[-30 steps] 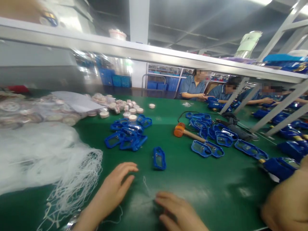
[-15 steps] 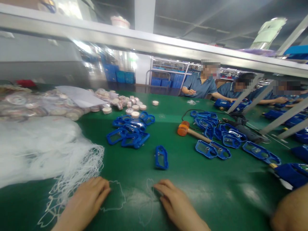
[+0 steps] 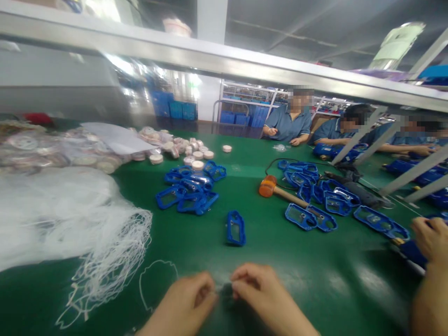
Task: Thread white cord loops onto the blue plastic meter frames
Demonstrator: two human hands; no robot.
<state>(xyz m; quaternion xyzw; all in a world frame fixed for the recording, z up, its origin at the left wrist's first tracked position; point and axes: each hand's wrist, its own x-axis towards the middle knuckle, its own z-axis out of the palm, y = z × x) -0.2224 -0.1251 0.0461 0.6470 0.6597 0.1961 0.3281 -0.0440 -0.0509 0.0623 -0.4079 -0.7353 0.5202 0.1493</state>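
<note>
My left hand (image 3: 194, 301) is closed in a pinch at the bottom middle, just above the green table. A thin white string (image 3: 140, 284) loops out from it to the left. Close by on the right, my right hand (image 3: 261, 294) is pinched too, its fingertips facing the left ones. A faint pale stretch of string shows between the hands; the ends inside the fingers are hidden. Ahead of the hands lies a single blue plastic frame (image 3: 229, 228). To the left a tangled bundle of white strings (image 3: 115, 261) spills onto the table.
White plastic bags (image 3: 52, 210) lie left, below bagged round spools (image 3: 63, 149). Blue frames (image 3: 189, 191) are piled mid-table, with more right around an orange mallet (image 3: 268, 186). A nearby person's hand (image 3: 432, 238) is over a blue part. Co-workers (image 3: 289, 123) sit beyond; a metal shelf bar (image 3: 224, 56) crosses above.
My left hand has moved right, close to my right hand, and the string loop now trails behind it. Another person's hand has come in over the blue part at right.
</note>
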